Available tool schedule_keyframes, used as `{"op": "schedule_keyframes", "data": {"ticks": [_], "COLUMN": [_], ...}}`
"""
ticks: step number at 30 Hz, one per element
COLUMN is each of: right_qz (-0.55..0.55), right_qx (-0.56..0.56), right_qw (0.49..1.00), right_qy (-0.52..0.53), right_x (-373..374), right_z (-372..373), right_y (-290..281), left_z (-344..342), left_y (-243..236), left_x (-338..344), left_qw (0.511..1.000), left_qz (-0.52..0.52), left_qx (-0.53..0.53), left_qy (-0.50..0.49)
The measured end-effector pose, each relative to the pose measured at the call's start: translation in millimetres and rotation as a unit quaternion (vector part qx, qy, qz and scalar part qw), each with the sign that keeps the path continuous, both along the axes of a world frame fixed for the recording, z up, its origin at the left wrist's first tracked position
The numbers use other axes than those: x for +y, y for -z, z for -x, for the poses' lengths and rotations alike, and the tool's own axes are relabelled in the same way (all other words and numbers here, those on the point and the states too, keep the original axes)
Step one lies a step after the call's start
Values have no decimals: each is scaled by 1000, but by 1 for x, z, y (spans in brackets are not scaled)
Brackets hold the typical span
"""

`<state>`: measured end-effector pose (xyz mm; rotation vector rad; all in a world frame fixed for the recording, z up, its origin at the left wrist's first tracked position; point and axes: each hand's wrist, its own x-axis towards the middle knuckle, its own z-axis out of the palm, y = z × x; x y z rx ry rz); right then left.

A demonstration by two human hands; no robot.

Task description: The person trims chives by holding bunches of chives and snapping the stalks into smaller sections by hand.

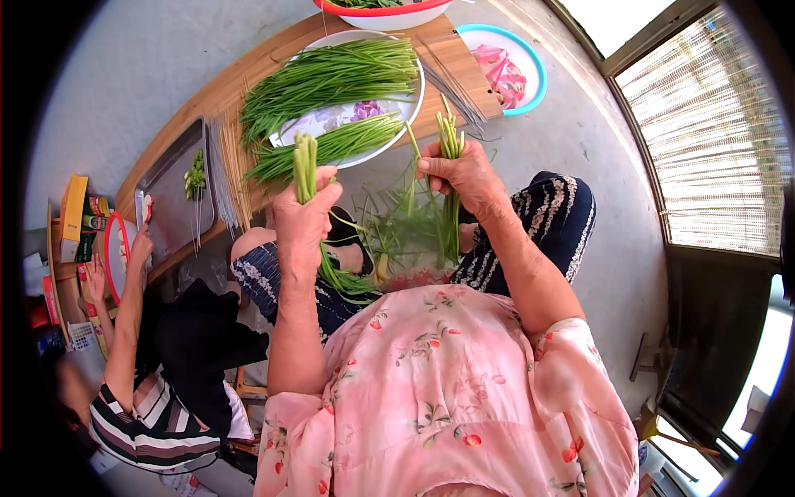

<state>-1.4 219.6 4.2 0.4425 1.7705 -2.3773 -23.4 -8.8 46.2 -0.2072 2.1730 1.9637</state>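
2 bunches of green stalks up b/w the knees: L bunch (305,156), approx. upright, & R bunch (448,228), hanging down. L hand (305,217) is wrapped snug round its bunch, no gap; R hand (462,176) has thumb & fingers pinched on its bunch, w/ 1 stalk (411,153) apart from the rest at the thumb tip. Just beyond: 1 platter (321,118) w/ 2 piles, i.e. big pile (331,83) & small pile (348,143), on 1 wood table (207,93). Also 1 metal tray (170,217) at L, 1 blue-rimmed basin (542,74) at R, 1 co-worker (153,422) far L.
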Motion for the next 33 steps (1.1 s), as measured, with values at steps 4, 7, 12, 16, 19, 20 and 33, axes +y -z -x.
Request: {"op": "schedule_keyframes", "data": {"ticks": [4, 7, 12, 16, 19, 20, 33], "right_qz": [15, 19, -42, -34, -48, -35, 49], "right_qx": [-15, -12, -32, -17, -25, -31, -18], "right_qw": [1000, 1000, 997, 999, 998, 999, 996], "right_qy": [-3, -6, -49, -19, -6, 10, -66], "right_x": [-15, -25, -22, -19, -15, -14, -31], "right_z": [-3, -5, -9, -10, -11, -12, -16], "right_y": [-6, -8, -14, 0, 0, -4, -17], "left_z": [-12, -18, -15, -9, -8, -7, -13], "left_y": [3, 4, 3, -4, -3, 1, 4], "left_x": [23, 38, 34, 23, 9, 4, 32], "left_qw": [996, 993, 997, 997, 995, 995, 997], "left_qz": [20, 20, 18, -43, -64, -59, -45], "left_qx": [-51, -56, -58, -72, -59, -52, -46], "left_qy": [76, 104, 54, 7, -39, -56, 30]}}
